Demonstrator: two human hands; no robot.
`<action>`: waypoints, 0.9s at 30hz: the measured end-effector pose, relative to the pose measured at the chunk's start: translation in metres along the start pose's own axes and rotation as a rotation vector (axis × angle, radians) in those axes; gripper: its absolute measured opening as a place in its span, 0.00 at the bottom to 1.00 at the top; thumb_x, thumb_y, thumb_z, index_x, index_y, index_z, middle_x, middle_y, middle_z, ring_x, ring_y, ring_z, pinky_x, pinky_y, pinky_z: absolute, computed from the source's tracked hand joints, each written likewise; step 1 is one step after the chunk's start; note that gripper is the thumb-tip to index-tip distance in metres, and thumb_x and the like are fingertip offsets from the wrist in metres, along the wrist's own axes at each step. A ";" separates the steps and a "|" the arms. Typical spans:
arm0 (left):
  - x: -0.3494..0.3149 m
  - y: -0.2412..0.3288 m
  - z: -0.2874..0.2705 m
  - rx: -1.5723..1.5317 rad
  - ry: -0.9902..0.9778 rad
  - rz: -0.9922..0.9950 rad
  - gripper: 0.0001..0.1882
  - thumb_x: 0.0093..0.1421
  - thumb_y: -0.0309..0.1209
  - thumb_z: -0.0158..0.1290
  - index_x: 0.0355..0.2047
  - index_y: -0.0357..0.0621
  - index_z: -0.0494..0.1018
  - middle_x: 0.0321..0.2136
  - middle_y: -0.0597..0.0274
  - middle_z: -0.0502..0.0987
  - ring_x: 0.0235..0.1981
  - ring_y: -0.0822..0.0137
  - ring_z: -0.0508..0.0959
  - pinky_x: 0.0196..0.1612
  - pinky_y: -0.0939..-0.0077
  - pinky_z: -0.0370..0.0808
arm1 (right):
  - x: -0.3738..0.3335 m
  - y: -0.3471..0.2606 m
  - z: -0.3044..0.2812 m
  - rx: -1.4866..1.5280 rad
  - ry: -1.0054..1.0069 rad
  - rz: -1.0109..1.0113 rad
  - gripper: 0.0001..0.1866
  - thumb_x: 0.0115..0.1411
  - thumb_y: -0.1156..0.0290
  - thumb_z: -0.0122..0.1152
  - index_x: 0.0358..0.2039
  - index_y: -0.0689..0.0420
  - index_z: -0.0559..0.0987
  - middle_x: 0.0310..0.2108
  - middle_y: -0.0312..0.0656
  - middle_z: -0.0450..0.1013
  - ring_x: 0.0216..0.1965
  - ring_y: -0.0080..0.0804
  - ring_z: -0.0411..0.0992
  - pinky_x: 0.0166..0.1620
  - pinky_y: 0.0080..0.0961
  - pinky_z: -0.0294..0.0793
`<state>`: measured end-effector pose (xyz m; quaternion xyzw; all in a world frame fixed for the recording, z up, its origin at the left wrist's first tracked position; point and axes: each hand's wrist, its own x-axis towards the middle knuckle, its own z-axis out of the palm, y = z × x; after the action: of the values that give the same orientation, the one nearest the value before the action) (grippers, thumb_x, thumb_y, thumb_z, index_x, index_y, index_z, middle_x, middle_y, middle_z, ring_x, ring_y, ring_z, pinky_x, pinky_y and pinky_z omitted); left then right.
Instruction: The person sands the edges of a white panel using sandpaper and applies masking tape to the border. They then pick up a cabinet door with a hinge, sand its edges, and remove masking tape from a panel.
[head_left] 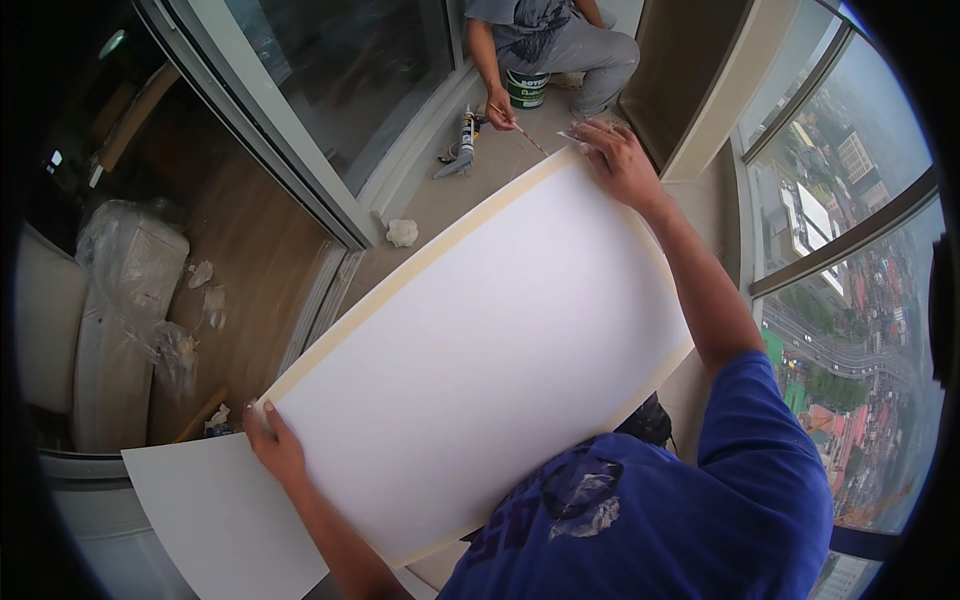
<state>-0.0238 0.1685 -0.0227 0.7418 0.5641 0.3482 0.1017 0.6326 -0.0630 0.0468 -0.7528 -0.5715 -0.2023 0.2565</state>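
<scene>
Holding one white panel (480, 330), two hands (278, 447) (622, 165); one bucket (527, 90) beyond.

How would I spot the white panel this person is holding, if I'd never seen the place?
Look between the glass door and the tall windows. In front of the blue shirt spans a large white panel, left hand at one corner, right hand at another. A pale yellow band along its long edges sets it apart from the plain white sheet at lower left.

Pale balcony floor (445, 205) — on it a caulking gun (466, 140), a crumpled white wad (402, 233), a dark green bucket (527, 95).
</scene>
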 end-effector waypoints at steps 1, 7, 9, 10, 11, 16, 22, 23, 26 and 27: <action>0.001 -0.002 0.003 -0.014 -0.004 0.007 0.27 0.75 0.42 0.51 0.62 0.29 0.71 0.61 0.37 0.75 0.63 0.40 0.75 0.66 0.53 0.71 | 0.004 0.004 -0.002 -0.023 -0.083 -0.040 0.17 0.70 0.70 0.58 0.58 0.53 0.82 0.59 0.44 0.80 0.65 0.45 0.73 0.68 0.48 0.64; 0.003 0.013 0.007 0.038 0.013 0.035 0.25 0.75 0.42 0.51 0.61 0.32 0.73 0.59 0.37 0.75 0.61 0.38 0.75 0.63 0.51 0.73 | 0.045 0.005 -0.022 0.077 -0.358 -0.107 0.12 0.61 0.76 0.67 0.45 0.59 0.88 0.45 0.47 0.85 0.42 0.48 0.83 0.52 0.39 0.81; 0.003 0.014 0.012 0.103 0.030 0.046 0.25 0.75 0.42 0.51 0.60 0.33 0.73 0.58 0.37 0.75 0.60 0.38 0.76 0.61 0.50 0.75 | 0.055 -0.022 -0.016 0.113 -0.420 -0.188 0.11 0.63 0.74 0.67 0.46 0.57 0.88 0.45 0.47 0.85 0.44 0.47 0.83 0.57 0.39 0.78; 0.004 0.016 0.011 0.145 0.041 0.054 0.25 0.75 0.42 0.51 0.60 0.33 0.73 0.58 0.37 0.76 0.59 0.38 0.76 0.60 0.49 0.75 | 0.058 -0.042 -0.005 0.140 -0.446 -0.230 0.11 0.64 0.74 0.67 0.46 0.56 0.88 0.45 0.47 0.85 0.44 0.46 0.83 0.59 0.39 0.77; 0.004 0.019 0.010 0.145 0.036 0.044 0.25 0.75 0.42 0.51 0.60 0.34 0.73 0.57 0.38 0.76 0.58 0.37 0.76 0.59 0.49 0.76 | 0.051 -0.068 0.008 0.126 -0.428 -0.222 0.12 0.66 0.72 0.65 0.48 0.53 0.88 0.45 0.47 0.85 0.47 0.44 0.82 0.67 0.41 0.68; 0.009 0.035 0.019 0.156 0.030 0.049 0.25 0.74 0.43 0.51 0.60 0.34 0.73 0.55 0.39 0.77 0.57 0.38 0.77 0.56 0.47 0.78 | 0.060 -0.224 0.067 0.476 -0.635 -0.306 0.12 0.66 0.72 0.67 0.49 0.54 0.87 0.45 0.47 0.85 0.51 0.43 0.80 0.73 0.48 0.60; 0.018 0.035 0.031 0.138 0.020 0.073 0.25 0.74 0.44 0.50 0.61 0.36 0.73 0.56 0.40 0.77 0.58 0.38 0.77 0.57 0.47 0.77 | 0.062 -0.347 0.133 0.513 -0.570 -0.393 0.10 0.65 0.69 0.66 0.44 0.52 0.90 0.41 0.45 0.85 0.48 0.44 0.80 0.70 0.49 0.61; 0.016 0.034 0.028 0.120 0.005 0.061 0.25 0.74 0.44 0.51 0.61 0.36 0.73 0.56 0.40 0.77 0.58 0.38 0.77 0.57 0.48 0.77 | 0.063 -0.347 0.130 0.497 -0.591 -0.400 0.10 0.65 0.69 0.66 0.44 0.52 0.90 0.40 0.46 0.85 0.48 0.44 0.81 0.70 0.50 0.61; 0.010 0.029 0.022 0.085 0.024 0.032 0.26 0.75 0.45 0.51 0.60 0.35 0.74 0.58 0.39 0.77 0.60 0.39 0.76 0.61 0.50 0.75 | 0.061 -0.303 0.108 0.507 -0.578 -0.382 0.09 0.66 0.67 0.66 0.43 0.52 0.90 0.39 0.45 0.85 0.47 0.43 0.81 0.73 0.51 0.57; 0.008 0.025 0.020 0.085 0.022 0.030 0.26 0.75 0.45 0.51 0.61 0.35 0.74 0.58 0.39 0.76 0.61 0.39 0.76 0.61 0.50 0.74 | 0.061 -0.275 0.098 0.516 -0.557 -0.373 0.09 0.66 0.66 0.66 0.42 0.53 0.90 0.39 0.45 0.85 0.47 0.42 0.81 0.73 0.51 0.57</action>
<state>0.0088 0.1721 -0.0213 0.7500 0.5682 0.3335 0.0586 0.3847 0.1029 0.0489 -0.5732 -0.7775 0.1156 0.2313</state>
